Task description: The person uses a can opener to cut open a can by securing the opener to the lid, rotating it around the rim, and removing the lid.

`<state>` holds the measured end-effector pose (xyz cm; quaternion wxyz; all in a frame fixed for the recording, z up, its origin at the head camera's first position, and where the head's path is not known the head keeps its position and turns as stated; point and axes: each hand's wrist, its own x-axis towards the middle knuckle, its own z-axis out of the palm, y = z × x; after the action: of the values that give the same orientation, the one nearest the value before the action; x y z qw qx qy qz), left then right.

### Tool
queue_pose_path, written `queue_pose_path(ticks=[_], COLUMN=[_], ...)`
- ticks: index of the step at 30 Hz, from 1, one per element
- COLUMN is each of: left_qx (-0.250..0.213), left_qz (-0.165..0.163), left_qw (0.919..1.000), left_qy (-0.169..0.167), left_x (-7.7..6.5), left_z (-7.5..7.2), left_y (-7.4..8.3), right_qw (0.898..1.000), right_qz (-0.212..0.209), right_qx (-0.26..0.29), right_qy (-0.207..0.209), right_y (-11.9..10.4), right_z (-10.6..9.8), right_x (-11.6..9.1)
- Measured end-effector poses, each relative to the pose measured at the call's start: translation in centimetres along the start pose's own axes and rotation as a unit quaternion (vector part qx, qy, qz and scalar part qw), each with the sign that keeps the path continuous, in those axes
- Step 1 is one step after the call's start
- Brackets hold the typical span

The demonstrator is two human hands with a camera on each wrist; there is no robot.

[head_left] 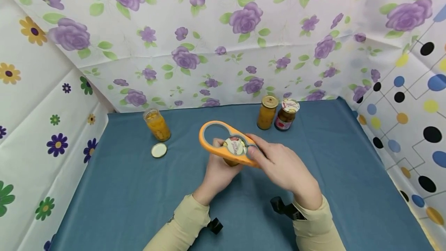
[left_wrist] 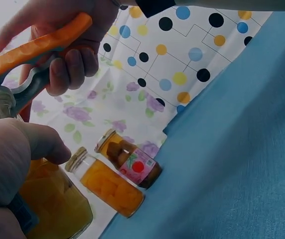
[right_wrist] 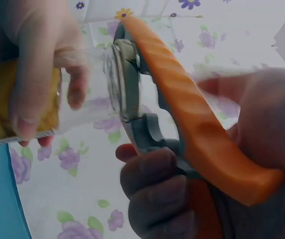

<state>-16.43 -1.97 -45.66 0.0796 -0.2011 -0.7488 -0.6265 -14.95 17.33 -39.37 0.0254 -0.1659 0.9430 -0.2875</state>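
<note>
My left hand [head_left: 220,170] grips a glass jar [left_wrist: 58,199] of yellow-orange fruit pieces around its body. Over the jar's lid [head_left: 235,146] sits an orange and grey jar opener [head_left: 213,150], its grey inner edge against the lid's rim. The right hand [head_left: 286,165] holds the opener's handle end, fingers curled round it in the right wrist view. In that view the jar [right_wrist: 53,99] lies sideways, with the lid [right_wrist: 127,79] inside the opener [right_wrist: 192,114]. Part of the jar is hidden behind the left fingers.
An uncapped jar [head_left: 158,126] of orange fruit stands at the back left, a loose lid [head_left: 159,150] lying in front of it. At the back right stand a gold-lidded jar [head_left: 267,113] and a dark jar [head_left: 286,116] with a pink label. Blue cloth [head_left: 139,204] covers the table.
</note>
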Motion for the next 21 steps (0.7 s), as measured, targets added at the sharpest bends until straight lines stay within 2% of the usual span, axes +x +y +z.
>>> queue_pose_path(ticks=[10,15,21], left_qx=[0.021,0.019,0.046], left_qz=[0.028,0.030,0.029], left_qw=[0.9994,0.9992,0.9983], left_qy=[-0.005,-0.018,-0.023], left_x=[0.15,0.12,0.03], left_z=[0.07,0.33,0.53], left_y=[-0.06,0.08,0.14], right_qw=[0.997,0.994,0.988], right_qz=[0.032,0.050,0.092], right_qx=[0.040,0.049,0.043], right_qy=[-0.061,-0.086,-0.114], right_y=[0.24,0.26,-0.18], right_z=[0.29,0.15,0.43], right_x=[0.20,0.10,0.27])
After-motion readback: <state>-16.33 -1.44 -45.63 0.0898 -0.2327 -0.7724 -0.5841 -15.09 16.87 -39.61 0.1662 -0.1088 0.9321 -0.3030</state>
